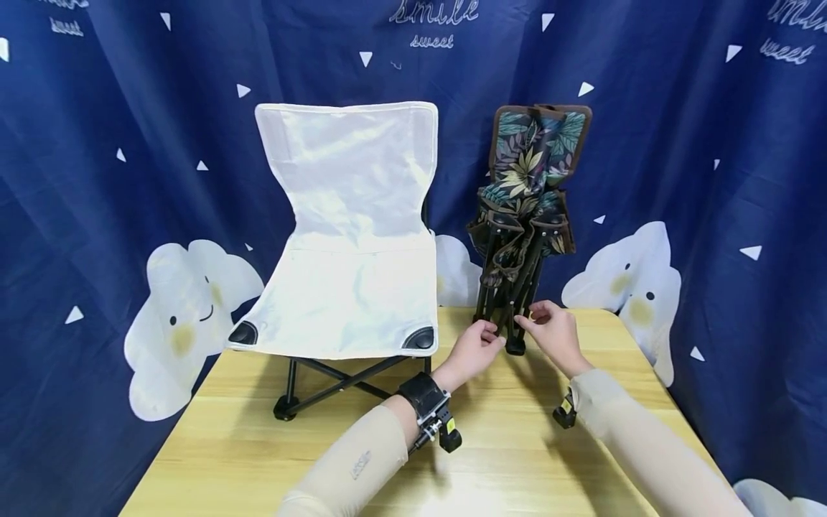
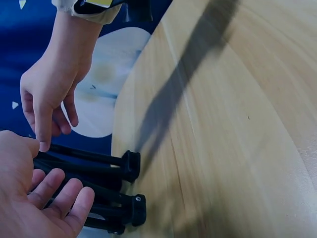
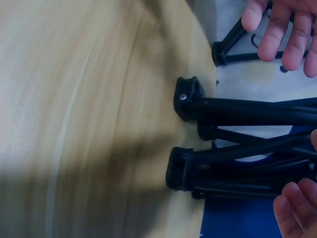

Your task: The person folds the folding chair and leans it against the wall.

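Note:
A folded camping chair [image 1: 526, 169] with a dark leaf-print fabric and brown trim stands on the table, its black legs [image 3: 257, 111] bunched close together. My left hand [image 1: 474, 348] is just left of the lower legs, palm toward them, fingers loosely bent and apart from one another. On the other side my right hand [image 1: 555, 334] is beside the legs, thumb and fingers parted around the level of the lower tubes. In the left wrist view, the right hand [image 2: 59, 84] hangs over the tubes with fingers pointing down. Black plastic feet [image 2: 131, 166] end the legs at the table surface.
An unfolded white camping chair [image 1: 355, 287] with black corner caps and crossed black legs stands to the left. Both are on a light wooden table [image 1: 491, 459]. A dark blue curtain [image 1: 213, 57] with white clouds and triangles hangs right behind.

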Demonstrator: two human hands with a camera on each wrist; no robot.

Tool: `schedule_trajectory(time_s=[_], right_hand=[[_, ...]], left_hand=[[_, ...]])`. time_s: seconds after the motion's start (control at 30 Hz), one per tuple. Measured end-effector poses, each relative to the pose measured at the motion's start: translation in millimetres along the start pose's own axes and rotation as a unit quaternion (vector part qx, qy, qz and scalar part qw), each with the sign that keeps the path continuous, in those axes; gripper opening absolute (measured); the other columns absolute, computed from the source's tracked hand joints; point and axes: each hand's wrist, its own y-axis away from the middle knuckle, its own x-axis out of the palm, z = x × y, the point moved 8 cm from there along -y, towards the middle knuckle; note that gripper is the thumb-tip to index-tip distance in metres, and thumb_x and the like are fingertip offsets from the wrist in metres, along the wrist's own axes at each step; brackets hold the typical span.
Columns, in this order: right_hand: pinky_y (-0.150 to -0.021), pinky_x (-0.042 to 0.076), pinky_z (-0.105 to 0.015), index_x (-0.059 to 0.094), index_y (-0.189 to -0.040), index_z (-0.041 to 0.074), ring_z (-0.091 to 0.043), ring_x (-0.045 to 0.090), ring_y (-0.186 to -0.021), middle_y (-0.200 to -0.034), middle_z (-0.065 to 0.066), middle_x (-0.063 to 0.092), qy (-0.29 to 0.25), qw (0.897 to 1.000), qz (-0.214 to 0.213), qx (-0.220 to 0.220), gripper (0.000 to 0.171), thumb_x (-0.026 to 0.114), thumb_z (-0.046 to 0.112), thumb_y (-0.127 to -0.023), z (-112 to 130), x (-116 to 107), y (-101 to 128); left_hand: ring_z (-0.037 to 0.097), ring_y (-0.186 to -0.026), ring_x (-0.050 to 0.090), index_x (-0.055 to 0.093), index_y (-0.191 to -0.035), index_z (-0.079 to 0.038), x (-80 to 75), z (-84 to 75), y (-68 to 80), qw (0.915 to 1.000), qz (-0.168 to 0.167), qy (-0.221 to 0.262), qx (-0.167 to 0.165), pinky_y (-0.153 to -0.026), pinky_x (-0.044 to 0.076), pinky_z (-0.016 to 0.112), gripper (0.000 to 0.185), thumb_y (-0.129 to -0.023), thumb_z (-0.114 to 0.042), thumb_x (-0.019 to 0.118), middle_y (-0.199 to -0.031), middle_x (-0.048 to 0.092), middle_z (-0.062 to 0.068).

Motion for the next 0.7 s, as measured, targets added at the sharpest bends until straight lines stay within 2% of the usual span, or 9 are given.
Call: schedule_trajectory(time_s=[0.27,0.5,0.7], right_hand=[[-0.070,0.051,-0.011,0.076,-0.110,-0.006,-0.030,0.075,-0.082,-0.092,-0.018,0.079,-0.011,1.000,0.000,-0.025,0.034,0.090,0.019,-0.091,19,-9,1],[-0.069,0.053,-0.013,0.077,-0.110,-0.004,-0.030,0.075,-0.080,-0.091,-0.017,0.080,-0.017,0.998,0.004,-0.056,0.029,0.089,0.016,-0.092,36,-16,4],[-0.067,0.050,-0.008,0.078,-0.107,-0.003,-0.021,0.073,-0.073,-0.084,-0.013,0.079,-0.025,0.995,-0.004,-0.092,0.026,0.090,0.012,-0.090,53,-25,7]], left_hand=[[0.016,-0.096,0.072,0.065,-0.132,0.004,-5.5,-15.3,10.9,0.9994,0.021,-0.016,0.020,-0.085,0.061,0.025,0.037,-0.107,-0.023,0.068,-0.115,0.076,0.013],[0.006,-0.089,0.067,0.068,-0.130,0.001,-7.0,-23.4,23.5,0.9973,0.054,-0.035,0.037,-0.082,0.058,0.020,0.034,-0.108,-0.025,0.066,-0.111,0.076,0.010],[0.002,-0.088,0.063,0.069,-0.128,-0.005,-10.5,-33.1,33.8,0.9955,0.070,-0.049,0.041,-0.082,0.056,0.017,0.030,-0.108,-0.027,0.067,-0.108,0.074,0.003]])
